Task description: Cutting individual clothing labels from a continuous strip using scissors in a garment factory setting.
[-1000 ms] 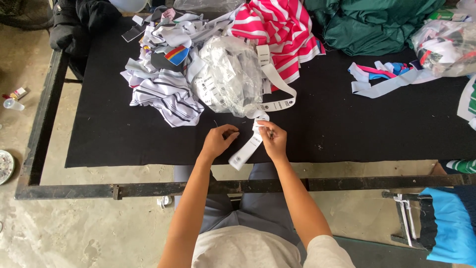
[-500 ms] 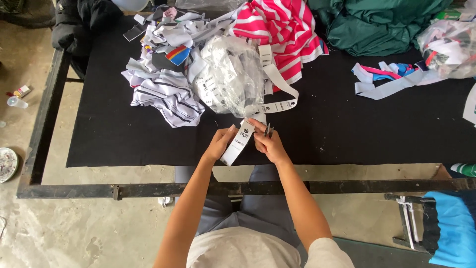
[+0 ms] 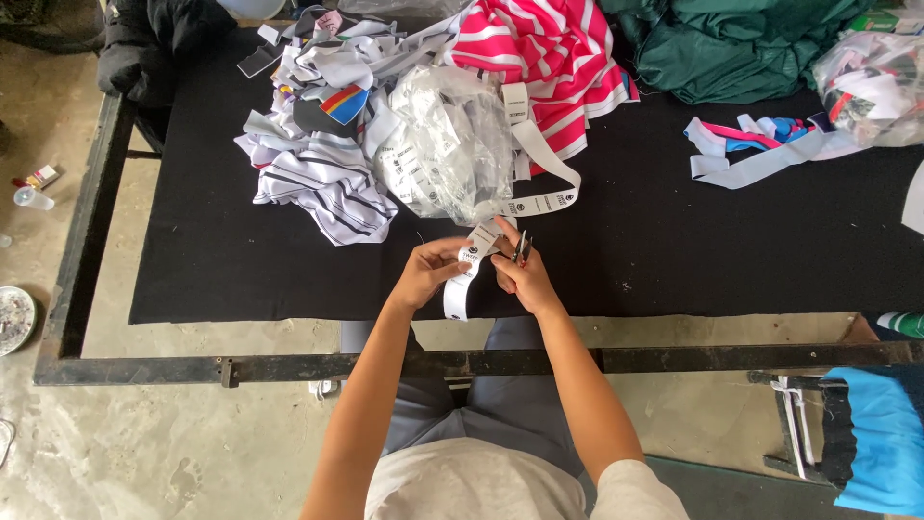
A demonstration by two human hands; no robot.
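Left hand [image 3: 428, 274] pinching white label strip [image 3: 464, 274] over near edge of black table mat [image 3: 241, 279]. Right hand [image 3: 520, 279] fingers closed round small snips [image 3: 523, 248] touching strip. Clear bag of labels [image 3: 443, 144] just behind.

Single head view, looking steeply down from above onto black table [image 3: 674, 260] edge, close range, forearms entering from bottom.

White label strip [image 3: 469, 268] with dark print — black table cover [image 3: 674, 241]; snips [image 3: 523, 247] seemingly dark.
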